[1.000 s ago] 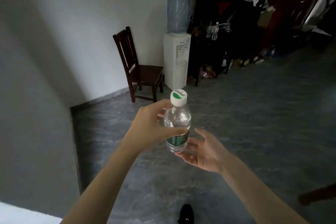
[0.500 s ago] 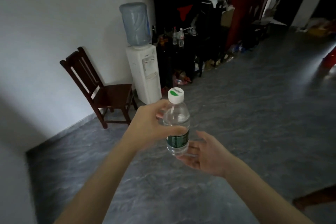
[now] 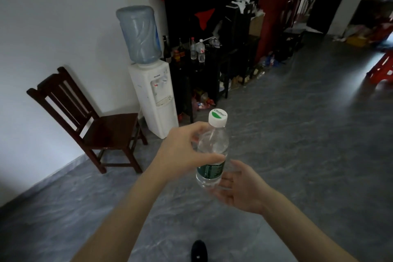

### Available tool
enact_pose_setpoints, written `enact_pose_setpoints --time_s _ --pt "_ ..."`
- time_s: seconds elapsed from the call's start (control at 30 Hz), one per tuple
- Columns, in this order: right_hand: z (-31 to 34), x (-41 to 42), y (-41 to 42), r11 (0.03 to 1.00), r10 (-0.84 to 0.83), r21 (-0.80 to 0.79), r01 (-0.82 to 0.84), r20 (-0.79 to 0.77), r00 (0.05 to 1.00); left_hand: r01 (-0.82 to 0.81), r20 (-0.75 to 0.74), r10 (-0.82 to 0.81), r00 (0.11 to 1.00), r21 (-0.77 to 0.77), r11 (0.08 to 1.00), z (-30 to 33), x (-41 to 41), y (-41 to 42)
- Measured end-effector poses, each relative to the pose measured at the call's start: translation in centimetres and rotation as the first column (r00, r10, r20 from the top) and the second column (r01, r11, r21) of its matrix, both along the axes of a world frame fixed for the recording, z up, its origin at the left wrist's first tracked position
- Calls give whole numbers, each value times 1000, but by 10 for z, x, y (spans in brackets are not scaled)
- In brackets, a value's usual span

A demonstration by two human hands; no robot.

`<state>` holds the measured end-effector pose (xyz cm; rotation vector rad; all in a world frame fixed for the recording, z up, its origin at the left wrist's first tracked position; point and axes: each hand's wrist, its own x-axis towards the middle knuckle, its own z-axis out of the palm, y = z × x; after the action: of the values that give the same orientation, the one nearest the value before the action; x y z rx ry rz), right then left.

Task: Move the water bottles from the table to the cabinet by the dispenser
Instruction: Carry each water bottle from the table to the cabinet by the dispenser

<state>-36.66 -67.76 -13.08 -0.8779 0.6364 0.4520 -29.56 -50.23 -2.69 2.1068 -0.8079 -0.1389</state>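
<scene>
Left hand (image 3: 180,153) grips a clear water bottle (image 3: 212,151) around its upper body, upright, white cap with green mark on top. Right hand (image 3: 240,187) cupped, palm up, under and beside the bottle's base. Ahead: white dispenser (image 3: 154,95) against the wall, dark cabinet (image 3: 200,74) just beside it carrying 2 clear bottles (image 3: 197,50). Wooden chair (image 3: 89,123) left of the dispenser. Grey floor (image 3: 297,144).
</scene>
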Motion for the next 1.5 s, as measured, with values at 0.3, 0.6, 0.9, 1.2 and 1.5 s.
enact_pose_setpoints --time_s 0.3,0.6,0.9,1.2,1.5 --pt "15 162 -36 999 -33 -17 33 -17 999 36 -36 -38 999 -73 997 1 160 -41" --pt "8 263 -94 993 -93 64 97 -66 994 54 -75 -59 995 -69 996 -3 268 -96" --pt "2 364 -212 996 -66 65 68 -38 997 54 -80 -61 995 -91 994 -5 375 -209" --pt "21 462 -349 996 -65 69 65 -5 998 92 -51 -96 994 -68 993 19 475 -355" --pt "18 536 -437 996 -33 85 34 -13 999 100 -52 -101 993 -33 994 13 550 -441"
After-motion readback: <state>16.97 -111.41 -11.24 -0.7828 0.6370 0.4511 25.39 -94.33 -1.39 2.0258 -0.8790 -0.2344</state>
